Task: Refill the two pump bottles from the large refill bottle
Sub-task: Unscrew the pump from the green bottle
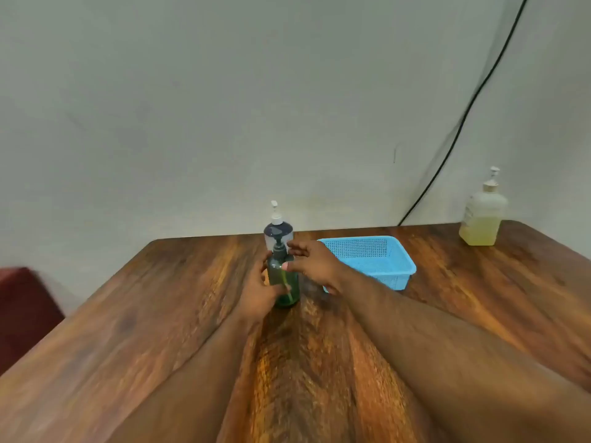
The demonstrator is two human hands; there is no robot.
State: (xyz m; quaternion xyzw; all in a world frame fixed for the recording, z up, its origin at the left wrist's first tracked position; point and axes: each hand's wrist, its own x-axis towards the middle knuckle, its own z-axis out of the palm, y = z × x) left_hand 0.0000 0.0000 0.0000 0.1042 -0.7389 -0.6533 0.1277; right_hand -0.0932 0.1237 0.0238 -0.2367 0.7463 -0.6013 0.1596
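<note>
- My left hand (pixel 260 292) grips the green pump bottle (pixel 284 284), fingers curled round its lower body; the bottle stands upright on the wooden worktop (pixel 160 314), near the middle and towards the far edge.
- My right hand (pixel 311 265) is open beside the bottle's shoulder, fingers spread and reaching past the dark pump head (pixel 279 244); the thumb tip lies against the upper body, and I cannot tell whether the fingers touch the pump.
- Directly behind the green one, at the far edge by the wall, stands a second pump bottle (pixel 277 233), dark inside with a white pump; it is partly hidden.
- The large refill bottle (pixel 483 215), with yellowish liquid filling its lower part and a white pump on top, stands in the far right corner, well apart from both hands.
- A blue perforated basket (pixel 377 260) sits just right of my right hand, towards the far edge.
- A black cable (pixel 473 100) runs down the wall behind the far edge.
</note>
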